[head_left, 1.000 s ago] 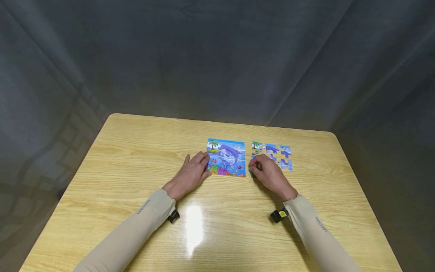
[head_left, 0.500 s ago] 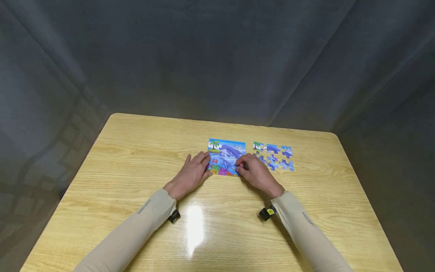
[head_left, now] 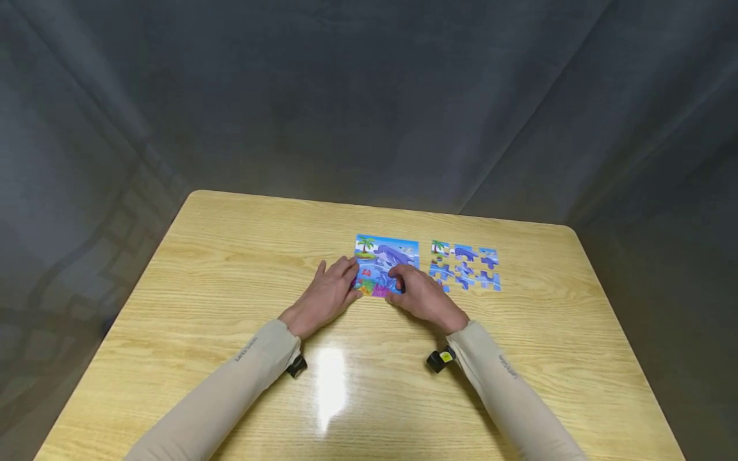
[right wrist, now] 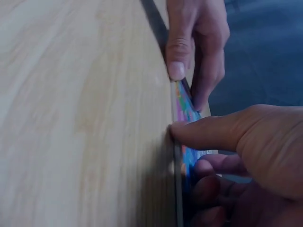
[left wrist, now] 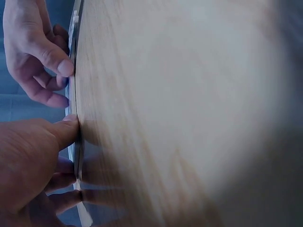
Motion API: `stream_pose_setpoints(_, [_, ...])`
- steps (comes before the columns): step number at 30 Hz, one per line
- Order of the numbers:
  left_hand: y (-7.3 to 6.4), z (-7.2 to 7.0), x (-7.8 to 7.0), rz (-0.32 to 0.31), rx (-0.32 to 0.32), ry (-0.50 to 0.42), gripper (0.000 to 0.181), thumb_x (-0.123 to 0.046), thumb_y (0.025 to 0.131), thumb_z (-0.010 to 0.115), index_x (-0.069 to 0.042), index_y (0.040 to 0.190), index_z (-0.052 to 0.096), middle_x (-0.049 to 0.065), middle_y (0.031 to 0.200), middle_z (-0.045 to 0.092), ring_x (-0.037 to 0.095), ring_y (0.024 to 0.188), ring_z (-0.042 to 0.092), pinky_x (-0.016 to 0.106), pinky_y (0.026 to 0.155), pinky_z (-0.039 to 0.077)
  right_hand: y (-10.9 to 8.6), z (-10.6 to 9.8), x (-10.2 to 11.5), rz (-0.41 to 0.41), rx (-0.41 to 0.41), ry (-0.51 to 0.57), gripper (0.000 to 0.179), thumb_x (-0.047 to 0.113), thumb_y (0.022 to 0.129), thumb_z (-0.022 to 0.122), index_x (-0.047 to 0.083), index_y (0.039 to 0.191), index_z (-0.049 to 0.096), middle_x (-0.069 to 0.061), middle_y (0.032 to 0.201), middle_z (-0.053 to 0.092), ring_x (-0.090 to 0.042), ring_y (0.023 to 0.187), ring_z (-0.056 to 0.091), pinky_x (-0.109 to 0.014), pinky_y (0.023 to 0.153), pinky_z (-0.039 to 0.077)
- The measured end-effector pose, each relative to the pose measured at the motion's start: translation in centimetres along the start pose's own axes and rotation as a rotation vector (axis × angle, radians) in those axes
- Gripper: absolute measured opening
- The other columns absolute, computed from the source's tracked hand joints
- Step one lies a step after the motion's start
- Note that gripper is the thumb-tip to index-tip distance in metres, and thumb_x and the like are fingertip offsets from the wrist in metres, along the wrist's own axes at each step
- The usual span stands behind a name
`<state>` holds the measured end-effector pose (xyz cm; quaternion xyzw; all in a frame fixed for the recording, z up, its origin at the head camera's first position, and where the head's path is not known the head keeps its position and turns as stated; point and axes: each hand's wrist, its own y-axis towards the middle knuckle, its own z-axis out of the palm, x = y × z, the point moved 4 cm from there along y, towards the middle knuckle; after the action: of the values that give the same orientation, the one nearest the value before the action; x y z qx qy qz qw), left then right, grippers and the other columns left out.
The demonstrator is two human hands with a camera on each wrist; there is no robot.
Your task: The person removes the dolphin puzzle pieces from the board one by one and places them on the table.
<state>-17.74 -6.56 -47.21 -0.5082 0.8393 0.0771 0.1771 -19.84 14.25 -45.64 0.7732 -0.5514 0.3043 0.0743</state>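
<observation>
A square dolphin picture board [head_left: 392, 254], with a palm tree and bright coral, lies on the table beyond my hands. My left hand [head_left: 324, 292] rests along its left edge, fingers extended, thumb at the near corner. My right hand [head_left: 426, 296] is over the board's lower right part and hides that corner. In the right wrist view its thumb [right wrist: 189, 134] touches the near edge, while the bent fingers lie over the picture, apart from the thumb. Nothing shows between them. To the right, several jigsaw pieces [head_left: 464, 269] with matching dolphin artwork lie in spaced rows.
The wooden table [head_left: 369, 397] has rounded far corners. A dark grey curtain [head_left: 323, 109] hangs behind it and along both sides. Each wrist wears a small black camera, the right one [head_left: 441, 360] with a yellow mark.
My right hand has moved left from the loose pieces onto the board's lower right part, uncovering the lower left pieces. Its thumb and fingers have spread apart. The left hand stays put.
</observation>
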Motion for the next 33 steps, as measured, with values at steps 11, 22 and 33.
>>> stream_pose_setpoints(11, [0.0, 0.1, 0.1, -0.018, 0.024, -0.005, 0.066, -0.04, 0.114, 0.05, -0.001, 0.166, 0.035, 0.014, 0.176, 0.031, 0.032, 0.166, 0.025, 0.068, 0.132, 0.021, 0.6, -0.4, 0.0, 0.017, 0.073, 0.099, 0.047, 0.02, 0.094, 0.084, 0.005, 0.132, 0.06, -0.006, 0.094, 0.056, -0.017, 0.078, 0.048, -0.031, 0.07, 0.041])
stream_pose_setpoints(22, [0.1, 0.2, 0.2, -0.012, 0.012, 0.0, 0.066, -0.041, 0.114, 0.05, -0.001, 0.165, 0.037, 0.014, 0.175, 0.033, 0.033, 0.165, 0.027, 0.068, 0.131, 0.023, 0.5, -0.2, -0.6, 0.015, -0.013, 0.121, 0.049, 0.018, 0.088, 0.089, 0.01, 0.125, 0.058, -0.009, 0.109, 0.057, -0.021, 0.091, 0.053, -0.034, 0.077, 0.048])
stream_pose_setpoints(33, [0.1, 0.2, 0.2, -0.013, 0.017, 0.008, 0.066, -0.041, 0.114, 0.05, -0.002, 0.165, 0.037, 0.014, 0.175, 0.034, 0.033, 0.165, 0.027, 0.068, 0.131, 0.022, 0.3, -0.1, -0.9, 0.018, -0.045, 0.196, 0.032, 0.017, 0.099, 0.076, 0.011, 0.124, 0.057, -0.01, 0.114, 0.063, -0.021, 0.092, 0.056, -0.036, 0.083, 0.049])
